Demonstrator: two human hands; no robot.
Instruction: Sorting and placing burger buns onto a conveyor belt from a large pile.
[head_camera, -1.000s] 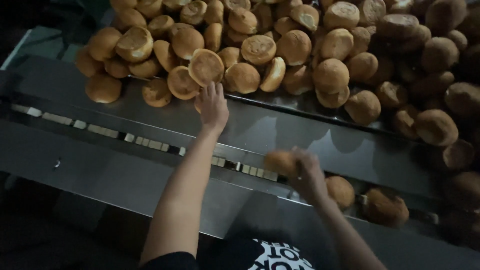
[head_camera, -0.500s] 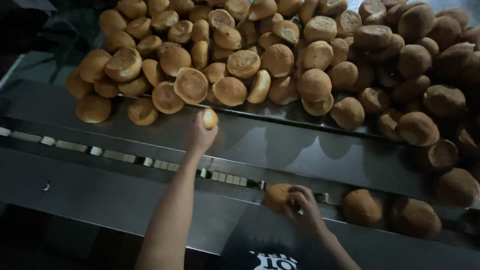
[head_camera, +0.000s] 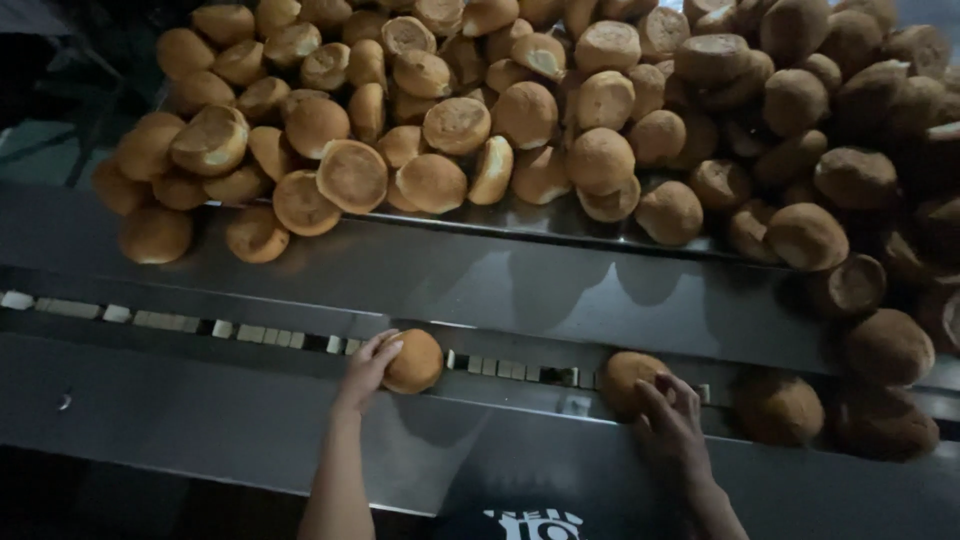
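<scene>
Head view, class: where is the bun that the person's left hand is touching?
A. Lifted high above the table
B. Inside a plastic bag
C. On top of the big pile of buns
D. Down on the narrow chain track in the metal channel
D: the left hand holds a bun against the chain track, well below the pile of buns.

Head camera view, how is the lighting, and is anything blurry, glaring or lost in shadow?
Head view: dim and warm-toned; the pile of round golden-brown bread buns is brightest at centre, darkening toward the right edge. The grey metal chute shows soft dull reflections and bun shadows, no harsh glare. The left hand and right hand look slightly soft; the bottom-left corner is nearly black.
</scene>
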